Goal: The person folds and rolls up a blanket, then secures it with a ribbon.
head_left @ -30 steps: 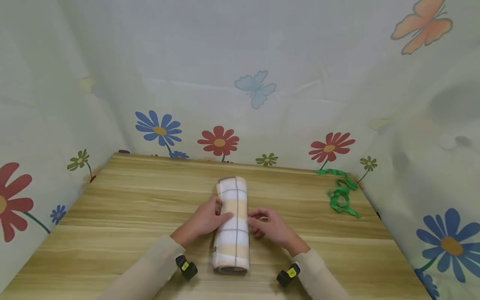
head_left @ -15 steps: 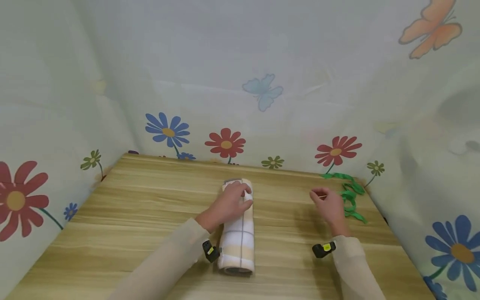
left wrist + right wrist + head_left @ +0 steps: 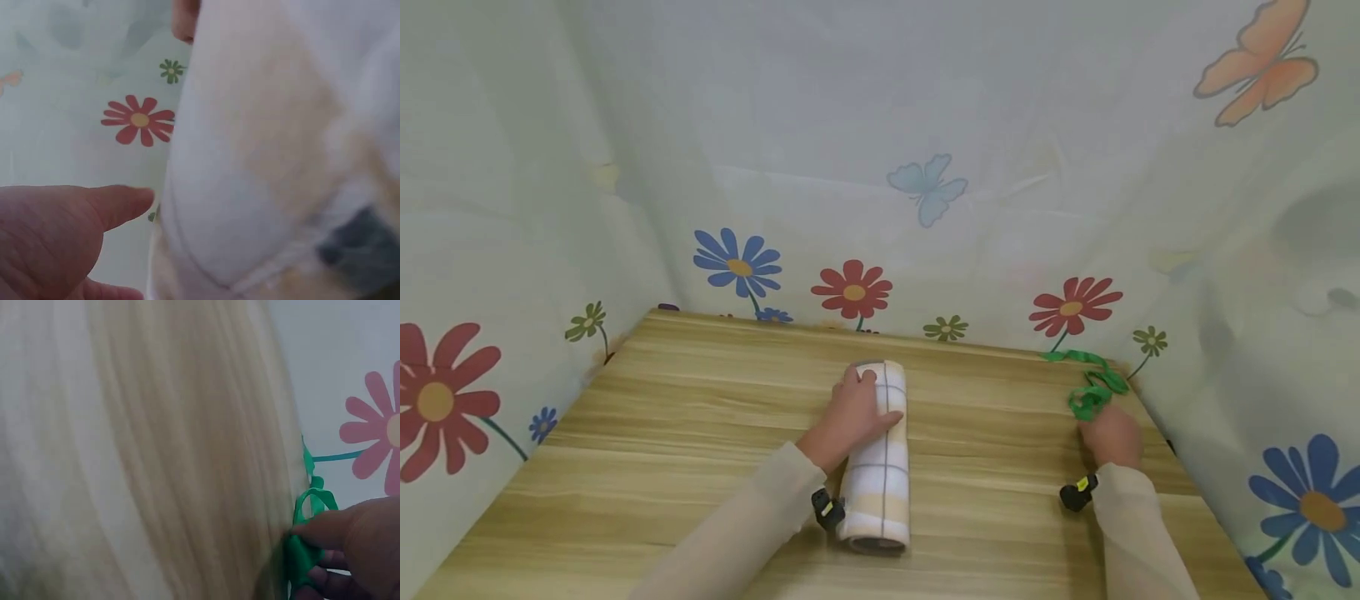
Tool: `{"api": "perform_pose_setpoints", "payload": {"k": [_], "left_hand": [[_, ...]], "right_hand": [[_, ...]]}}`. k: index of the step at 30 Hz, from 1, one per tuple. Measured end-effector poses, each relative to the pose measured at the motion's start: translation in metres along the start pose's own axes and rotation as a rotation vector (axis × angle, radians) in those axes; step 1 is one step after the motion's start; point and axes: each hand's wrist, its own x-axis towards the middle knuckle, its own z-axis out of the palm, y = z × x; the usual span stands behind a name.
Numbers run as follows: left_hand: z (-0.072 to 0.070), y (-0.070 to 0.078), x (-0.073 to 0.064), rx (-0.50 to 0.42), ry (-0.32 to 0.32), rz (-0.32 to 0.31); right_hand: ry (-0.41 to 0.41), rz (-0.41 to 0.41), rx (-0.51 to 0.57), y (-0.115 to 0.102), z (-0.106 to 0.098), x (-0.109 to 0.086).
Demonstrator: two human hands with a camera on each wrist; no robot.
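Observation:
A rolled checked cloth (image 3: pixel 874 487), white and beige with grey lines, lies lengthwise on the wooden table. My left hand (image 3: pixel 848 417) rests over its upper part, with the thumb straight across it; in the left wrist view, the thumb (image 3: pixel 125 203) is beside the cloth's side. At the table's far right, my right hand (image 3: pixel 1112 435) pinches a crumpled green ribbon (image 3: pixel 1088 402). The right wrist view has the ribbon (image 3: pixel 303 556) between thumb and fingers, some of it hidden behind them.
The wood-grain table (image 3: pixel 700 400) meets a pale flowered curtain (image 3: pixel 820 200) at its back and sides. A loose end of ribbon trails along the back right edge. Each wrist carries a small black camera (image 3: pixel 1078 493).
My right hand has left the rolled cloth, gone right and taken hold of the green ribbon, which is bunched up. My left hand has shifted up along the roll and lies on it.

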Motion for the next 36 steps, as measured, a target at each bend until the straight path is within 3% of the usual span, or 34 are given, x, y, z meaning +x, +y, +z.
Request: {"api": "perform_pose_setpoints", "payload": {"k": [5, 11, 19, 27, 36], "left_hand": [[0.002, -0.007, -0.013, -0.103, -0.065, -0.061], [0.008, -0.017, -0.016, -0.177, -0.056, -0.062], [0.017, -0.023, -0.016, -0.179, -0.017, -0.013], [0.017, -0.027, -0.024, -0.264, -0.081, 0.037], [0.006, -0.034, -0.016, -0.293, -0.058, 0.044]], "right_hand": [[0.102, -0.056, 0.052, 0.003, -0.001, 0.001], [0.139, -0.059, 0.235, -0.01, -0.018, 0.008], [0.043, -0.125, 0.355, -0.055, -0.063, 0.017], [-0.068, -0.288, 0.442, -0.102, -0.114, 0.025], [-0.275, -0.515, 0.354, -0.176, -0.166, 0.012]]}}
